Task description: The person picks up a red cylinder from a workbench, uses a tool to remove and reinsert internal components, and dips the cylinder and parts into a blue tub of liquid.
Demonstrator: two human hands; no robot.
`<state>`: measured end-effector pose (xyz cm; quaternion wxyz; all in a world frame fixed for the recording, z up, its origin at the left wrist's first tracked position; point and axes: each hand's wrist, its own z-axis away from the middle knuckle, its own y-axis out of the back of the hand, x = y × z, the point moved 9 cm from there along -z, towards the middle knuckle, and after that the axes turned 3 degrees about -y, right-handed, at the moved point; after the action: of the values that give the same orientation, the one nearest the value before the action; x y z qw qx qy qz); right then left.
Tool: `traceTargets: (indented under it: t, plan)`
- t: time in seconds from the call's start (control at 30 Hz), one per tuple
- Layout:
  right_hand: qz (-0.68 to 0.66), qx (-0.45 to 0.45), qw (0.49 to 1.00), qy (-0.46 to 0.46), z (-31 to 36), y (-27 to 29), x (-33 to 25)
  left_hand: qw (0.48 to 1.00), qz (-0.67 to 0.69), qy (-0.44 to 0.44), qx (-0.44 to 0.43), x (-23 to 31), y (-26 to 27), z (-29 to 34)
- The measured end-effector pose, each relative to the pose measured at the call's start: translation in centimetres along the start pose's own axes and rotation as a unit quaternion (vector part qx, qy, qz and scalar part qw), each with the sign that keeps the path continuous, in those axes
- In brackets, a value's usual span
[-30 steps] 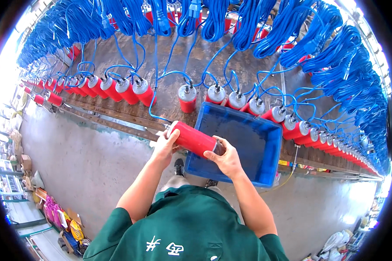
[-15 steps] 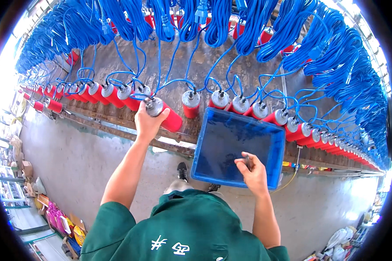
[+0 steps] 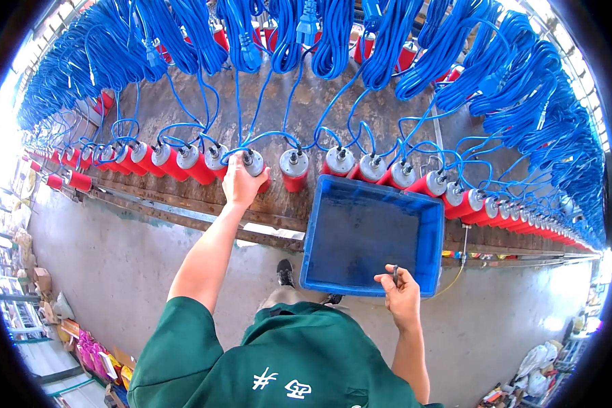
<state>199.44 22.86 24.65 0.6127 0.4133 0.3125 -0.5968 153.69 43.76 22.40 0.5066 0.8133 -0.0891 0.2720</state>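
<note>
My left hand (image 3: 236, 185) is wrapped round a red cylinder with a silver cap (image 3: 253, 162), which stands about upright at the front edge of the bench. A blue cord runs from its cap. Beside it on the right stands another red cylinder (image 3: 294, 167), apart from my fingers. Over the near right part of a blue plastic tray (image 3: 367, 234), my right hand (image 3: 404, 296) pinches a small dark piece (image 3: 395, 273). What kind of piece it is, I cannot make out. A thin layer of dark matter covers the tray's bottom.
More red cylinders (image 3: 187, 163) line the bench edge on both sides. Bundles of blue cable (image 3: 333, 41) hang above the worn bench top (image 3: 279, 102). Thin blue cords loop between them. Boxes and bags (image 3: 92, 350) lie on the floor at the left.
The red cylinder in my left hand has gone from tilted to about upright, in line with its neighbours. My right hand has drawn nearer to me, still pinching the small dark piece.
</note>
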Motion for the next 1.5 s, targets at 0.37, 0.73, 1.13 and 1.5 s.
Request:
traceTargets:
  t: [0.37,0.73,1.13,1.5]
  plan:
    - [0.001,-0.016,0.999,0.038,-0.4,0.3,0.5,0.992,0.064,-0.078,0.074,3.5,3.3,4.3]
    - [0.0,0.02,0.999,0.044,1.2,2.2,1.1,0.986,0.084,-0.057,-0.136,9.6,-5.5,0.5]
    - [-0.031,-0.027,0.998,0.053,2.7,2.4,1.6,0.99,0.112,-0.076,-0.044,10.8,2.0,5.7]
    - [0.002,-0.114,0.992,0.044,2.1,-0.1,-2.7,0.846,0.496,0.176,-0.084,7.6,7.1,12.5]
